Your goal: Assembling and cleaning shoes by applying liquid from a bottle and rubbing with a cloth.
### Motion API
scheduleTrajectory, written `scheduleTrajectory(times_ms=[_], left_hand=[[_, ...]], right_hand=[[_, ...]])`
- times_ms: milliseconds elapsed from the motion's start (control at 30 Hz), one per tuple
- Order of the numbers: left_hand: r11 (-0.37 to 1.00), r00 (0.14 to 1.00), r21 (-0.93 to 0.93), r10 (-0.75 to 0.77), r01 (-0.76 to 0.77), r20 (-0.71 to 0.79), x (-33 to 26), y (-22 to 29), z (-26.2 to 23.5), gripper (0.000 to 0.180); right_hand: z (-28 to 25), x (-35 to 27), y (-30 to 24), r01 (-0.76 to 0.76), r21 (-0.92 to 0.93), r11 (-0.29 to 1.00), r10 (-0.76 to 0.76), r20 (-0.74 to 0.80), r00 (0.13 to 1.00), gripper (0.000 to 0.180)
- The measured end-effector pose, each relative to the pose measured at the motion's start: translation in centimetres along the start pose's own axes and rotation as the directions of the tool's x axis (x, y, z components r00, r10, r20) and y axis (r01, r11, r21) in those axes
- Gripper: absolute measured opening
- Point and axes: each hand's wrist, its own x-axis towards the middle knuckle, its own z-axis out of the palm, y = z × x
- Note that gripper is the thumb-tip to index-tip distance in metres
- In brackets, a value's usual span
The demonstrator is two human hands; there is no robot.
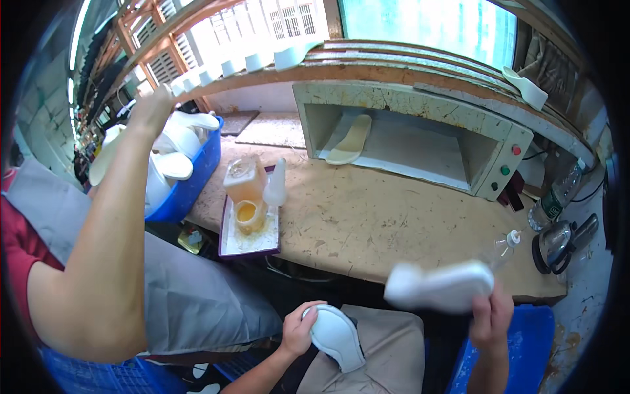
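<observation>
Over my lap, my left hand (298, 330) is closed on the edge of a white shoe sole (336, 336), its thumb on top of the wide end. To the right, my right hand (492, 320) grips one end of another white sole (441, 287), held in the air by the bench's front edge. Motion blurs that second piece, so its details are unclear. The two soles are apart. My trousered lap (390, 335) lies under the left sole.
A brown-topped bench (367, 220) carries a metal box (420, 95) with buttons, a pale sole (351, 140) at its mouth. Nearby stand a glue pot (248, 215) on a tray (249, 249), a kettle (554, 246) and bottles. A co-worker's arm (105, 243) reaches past a blue crate (197, 174).
</observation>
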Motion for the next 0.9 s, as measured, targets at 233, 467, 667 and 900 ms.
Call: scheduleTrajectory(times_ms=[233, 467, 667, 900], left_hand=[[0.990, 0.984, 0.023, 0.134, -0.138, 0.120, -2.5, 6.4, 5.0, 0.030], [0.971, 0.971, 0.021, 0.238, -0.237, -0.028, -2.8, 6.4, 5.8, 0.029], [0.942, 0.998, -0.332, 0.027, -0.046, -0.062, -3.5, 0.8, 11.1, 0.031], [0.739, 0.932, -0.571, -0.320, 0.357, 0.169, -2.6, -10.4, 12.2, 0.038]], right_hand=[[0.0, -15.2, -1.8, -0.645, 0.565, 0.514, 0.597, 0.304, 0.742, 0.030], [6.7, -27.0, 0.7, -0.651, 0.686, 0.326, 0.670, 0.318, 0.671, 0.037], [5.2, -20.6, 7.4, -0.507, 0.794, 0.336, 0.462, 0.330, 0.823, 0.046], [7.6, -21.5, 12.6, -0.705, 0.624, 0.338, 0.492, 0.521, 0.697, 0.054]])
